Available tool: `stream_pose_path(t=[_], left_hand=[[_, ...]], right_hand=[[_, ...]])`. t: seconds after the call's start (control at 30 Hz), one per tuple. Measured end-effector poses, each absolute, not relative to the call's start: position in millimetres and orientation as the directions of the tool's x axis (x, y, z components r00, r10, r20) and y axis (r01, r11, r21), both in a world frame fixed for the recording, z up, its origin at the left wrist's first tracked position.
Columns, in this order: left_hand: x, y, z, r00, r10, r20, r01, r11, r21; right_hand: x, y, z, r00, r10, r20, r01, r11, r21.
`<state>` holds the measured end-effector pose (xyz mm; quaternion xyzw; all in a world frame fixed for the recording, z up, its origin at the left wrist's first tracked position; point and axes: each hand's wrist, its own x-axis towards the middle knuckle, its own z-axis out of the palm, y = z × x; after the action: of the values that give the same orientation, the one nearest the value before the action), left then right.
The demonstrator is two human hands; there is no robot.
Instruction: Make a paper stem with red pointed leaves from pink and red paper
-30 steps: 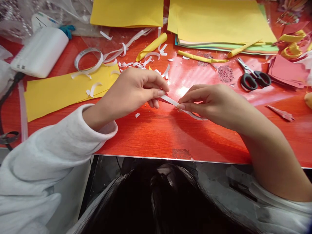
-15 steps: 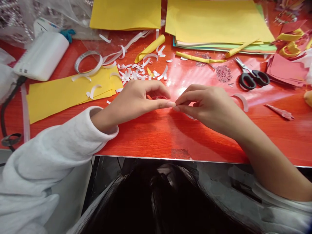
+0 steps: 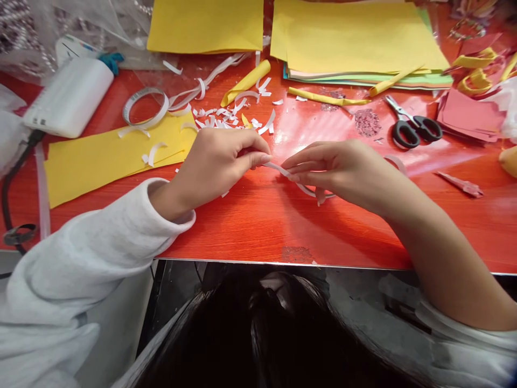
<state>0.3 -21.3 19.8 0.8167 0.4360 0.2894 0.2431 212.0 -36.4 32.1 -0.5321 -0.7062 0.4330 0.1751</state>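
Note:
A narrow white strip (image 3: 278,168) runs slantwise between my two hands above the table. My left hand (image 3: 224,161) pinches its left end between thumb and forefinger. At the other side, my right hand (image 3: 343,167) has the strip between thumb and fingertips. Below my right fingers a curved length of the same white strip shows; the rest is hidden behind the hand. Whether it is paper or tape I cannot tell.
On the red table (image 3: 242,226) lie yellow paper strips (image 3: 92,156), white scraps (image 3: 218,118), a tape roll (image 3: 145,108) and black-handled scissors (image 3: 416,126). Yellow sheets (image 3: 355,37) are stacked at the back. Pink paper pieces (image 3: 468,116) and a white device (image 3: 70,94) lie at the sides.
My hands, with fingertips together before, have parted slightly. My left hand has drawn back to the left, and the white strip now shows stretched between them.

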Motion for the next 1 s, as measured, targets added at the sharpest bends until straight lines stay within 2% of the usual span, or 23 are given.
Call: stream_pose_path(t=[0.1,0.27,0.4,0.47,0.6,0.7,0.87,1.0], left_hand=[[-3,-23,26,0.423,0.837,0.346,0.601,-0.545,0.585],[-11,-20,34,0.318,0.856,0.408,0.566,-0.517,0.642],[-11,-17,34,0.360,0.839,0.407,0.556,-0.544,0.629],[-9,-17,34,0.367,0.836,0.408,0.508,-0.548,0.665],[-7,-19,39,0.378,0.838,0.394,0.376,-0.527,0.762],[-7,-20,41,0.399,0.848,0.349,0.318,-0.485,0.815],[-11,-18,41,0.400,0.859,0.318,0.310,-0.454,0.836],[-13,-17,45,0.426,0.838,0.342,0.362,-0.504,0.784]], right_hand=[[215,-33,32,-0.324,0.926,-0.192,0.603,0.046,-0.796],[221,-26,28,-0.310,0.931,-0.194,0.580,0.023,-0.814],[215,-29,30,-0.305,0.950,-0.064,0.479,0.096,-0.872],[210,-32,32,-0.362,0.931,-0.051,0.417,0.113,-0.902],[202,-38,31,-0.494,0.863,-0.106,0.293,0.051,-0.955],[199,-38,26,-0.520,0.851,-0.079,0.221,0.045,-0.974],[202,-36,24,-0.448,0.892,-0.062,0.259,0.063,-0.964],[206,-34,29,-0.431,0.901,-0.043,0.305,0.101,-0.947]])
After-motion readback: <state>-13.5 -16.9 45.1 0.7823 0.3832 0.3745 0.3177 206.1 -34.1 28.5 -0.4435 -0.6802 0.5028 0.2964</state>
